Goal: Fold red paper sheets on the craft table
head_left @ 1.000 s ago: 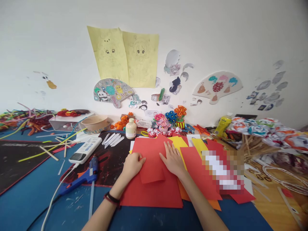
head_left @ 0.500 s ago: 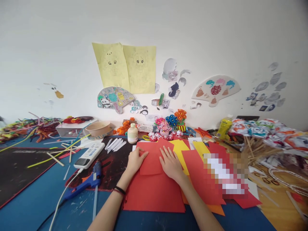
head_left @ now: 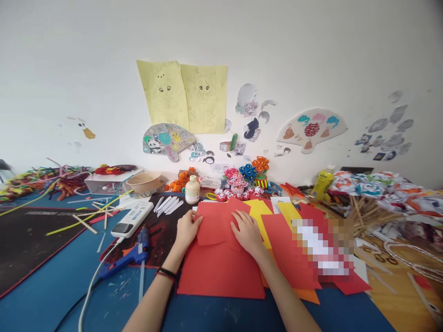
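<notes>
A small red sheet of paper (head_left: 212,229) lies on a larger red sheet (head_left: 221,276) right in front of me. At the small sheet's left edge, my left hand (head_left: 187,230) is closed, the edge between its thumb and fingers. My right hand (head_left: 247,233) rests over the right side of the small sheet. Its fingers are slightly bent and apart, touching the paper, and they hide part of that side. Beside my right forearm are another red sheet (head_left: 287,251) and yellow paper (head_left: 258,213).
Left of the paper are a blue glue gun (head_left: 133,253), a white power strip (head_left: 132,219) and white paper strips (head_left: 168,205). Behind it stand a cream bottle (head_left: 192,190) and pipe-cleaner flowers (head_left: 247,173). A yellow bottle (head_left: 323,182) and bundled sticks (head_left: 363,207) are at right.
My left hand has shifted left with the small sheet's edge, which now sits slightly tilted. My right hand's fingers, flat and spread before, are now more bent.
</notes>
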The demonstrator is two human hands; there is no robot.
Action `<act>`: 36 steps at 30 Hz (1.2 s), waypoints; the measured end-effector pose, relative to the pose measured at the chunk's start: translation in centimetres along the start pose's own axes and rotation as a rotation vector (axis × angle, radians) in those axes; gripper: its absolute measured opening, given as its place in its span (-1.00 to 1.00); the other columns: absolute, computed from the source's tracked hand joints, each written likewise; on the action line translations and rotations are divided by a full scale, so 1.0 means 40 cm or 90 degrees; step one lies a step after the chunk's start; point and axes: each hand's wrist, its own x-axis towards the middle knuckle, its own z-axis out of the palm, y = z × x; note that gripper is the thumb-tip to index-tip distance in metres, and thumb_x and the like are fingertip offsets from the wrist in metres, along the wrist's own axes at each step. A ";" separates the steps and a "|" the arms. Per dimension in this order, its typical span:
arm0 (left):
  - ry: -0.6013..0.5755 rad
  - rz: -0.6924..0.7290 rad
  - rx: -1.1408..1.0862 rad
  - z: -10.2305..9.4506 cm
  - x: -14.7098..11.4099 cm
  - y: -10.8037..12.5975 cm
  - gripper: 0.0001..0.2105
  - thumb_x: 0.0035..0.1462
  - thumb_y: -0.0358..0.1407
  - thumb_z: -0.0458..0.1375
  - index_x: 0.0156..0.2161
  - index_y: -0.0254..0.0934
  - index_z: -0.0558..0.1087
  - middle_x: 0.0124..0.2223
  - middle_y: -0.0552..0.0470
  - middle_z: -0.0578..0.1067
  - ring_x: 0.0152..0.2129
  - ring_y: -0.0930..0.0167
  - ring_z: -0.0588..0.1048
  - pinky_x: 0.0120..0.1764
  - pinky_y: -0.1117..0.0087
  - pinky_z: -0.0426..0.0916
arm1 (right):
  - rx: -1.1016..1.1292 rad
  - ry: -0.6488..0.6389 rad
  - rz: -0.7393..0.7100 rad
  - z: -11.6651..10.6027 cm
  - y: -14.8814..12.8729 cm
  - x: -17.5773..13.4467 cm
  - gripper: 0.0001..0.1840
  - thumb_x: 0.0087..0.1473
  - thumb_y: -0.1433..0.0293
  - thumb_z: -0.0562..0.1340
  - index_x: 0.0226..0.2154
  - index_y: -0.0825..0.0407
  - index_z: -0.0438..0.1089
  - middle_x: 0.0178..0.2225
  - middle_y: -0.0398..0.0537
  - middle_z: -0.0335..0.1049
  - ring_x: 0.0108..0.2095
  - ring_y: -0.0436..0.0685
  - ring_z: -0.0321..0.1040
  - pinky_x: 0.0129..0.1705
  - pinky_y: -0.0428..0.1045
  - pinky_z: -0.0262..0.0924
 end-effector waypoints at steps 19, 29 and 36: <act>-0.103 0.128 -0.108 0.123 0.069 0.072 -0.71 0.01 -0.38 0.16 -0.10 -0.24 0.45 -0.45 0.15 0.36 -0.49 0.46 0.37 -0.38 0.49 0.20 | -0.015 0.070 0.020 -0.028 0.086 0.060 -0.90 0.11 0.33 0.19 -0.28 -0.02 0.32 -0.22 -0.05 0.35 -0.17 0.19 0.21 -0.18 0.01 -0.04; -0.111 0.173 -0.136 0.124 0.037 0.083 -0.55 -0.07 -0.49 0.10 0.00 -0.22 0.32 -0.34 0.13 0.35 -0.49 0.49 0.34 -0.38 0.50 0.20 | -0.016 0.021 0.011 -0.034 0.103 0.049 -0.85 0.08 0.45 0.16 -0.51 0.01 0.30 -0.37 -0.09 0.34 -0.25 0.13 0.19 -0.25 -0.03 -0.05; -0.181 0.164 -0.088 0.124 0.021 0.099 -0.52 -0.04 -0.44 0.12 0.06 -0.26 0.22 -0.41 0.16 0.34 -0.49 0.45 0.37 -0.41 0.47 0.19 | 0.011 0.033 0.021 -0.030 0.080 0.042 -0.83 0.09 0.52 0.09 -0.47 0.02 0.31 -0.38 -0.03 0.39 -0.27 0.15 0.23 -0.25 -0.02 -0.02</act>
